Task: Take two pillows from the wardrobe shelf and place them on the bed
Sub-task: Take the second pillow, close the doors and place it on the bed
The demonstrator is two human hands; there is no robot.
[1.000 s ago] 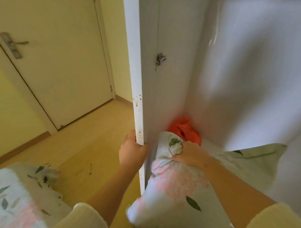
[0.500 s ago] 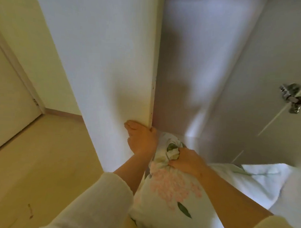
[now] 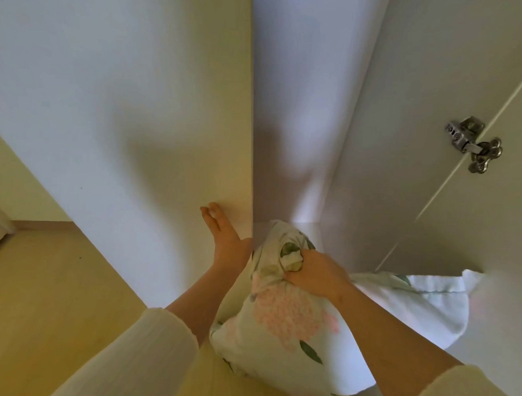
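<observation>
Gripping pillow point(image 3: 282, 323) corner: right hand point(image 3: 313, 270); left hand point(image 3: 225, 241) flat, fingers straight, against wardrobe door point(image 3: 133, 104).

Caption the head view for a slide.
Right hand grips a floral pillow by its bunched corner; left hand lies flat against the wardrobe door.

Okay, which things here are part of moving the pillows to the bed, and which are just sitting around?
Part of the job:
floral pillow, gripped by the right hand
wardrobe door, with the left hand flat against it

Just there:
metal hinge
wooden floor
</observation>
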